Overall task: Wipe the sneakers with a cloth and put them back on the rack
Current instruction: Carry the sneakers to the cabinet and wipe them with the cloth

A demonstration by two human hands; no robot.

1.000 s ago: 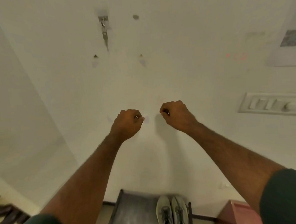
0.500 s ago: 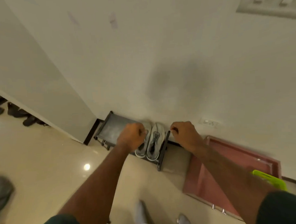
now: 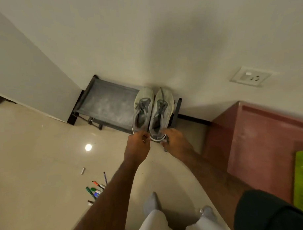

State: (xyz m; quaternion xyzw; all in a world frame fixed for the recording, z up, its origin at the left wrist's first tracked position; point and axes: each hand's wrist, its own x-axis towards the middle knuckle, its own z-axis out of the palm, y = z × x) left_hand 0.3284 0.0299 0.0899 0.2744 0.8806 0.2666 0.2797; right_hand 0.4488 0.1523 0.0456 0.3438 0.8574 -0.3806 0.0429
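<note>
The left hand (image 3: 137,146) is curling its fingers at the heel of the left sneaker (image 3: 142,109), and the right hand (image 3: 175,143) is closing on the heel of the right sneaker (image 3: 161,112); whether either grip is fully taken is hard to tell. Both sneakers are sitting side by side, toes to the far wall, at the right end of the rack (image 3: 105,104). No cloth is showing anywhere, so the wiping looks not yet begun; judging by this, the pair is only being picked up, with wiping and returning left. Pens (image 3: 96,189) are lying on the floor (image 3: 37,162) near left, and a reddish mat (image 3: 261,142) is lying at right.
</note>
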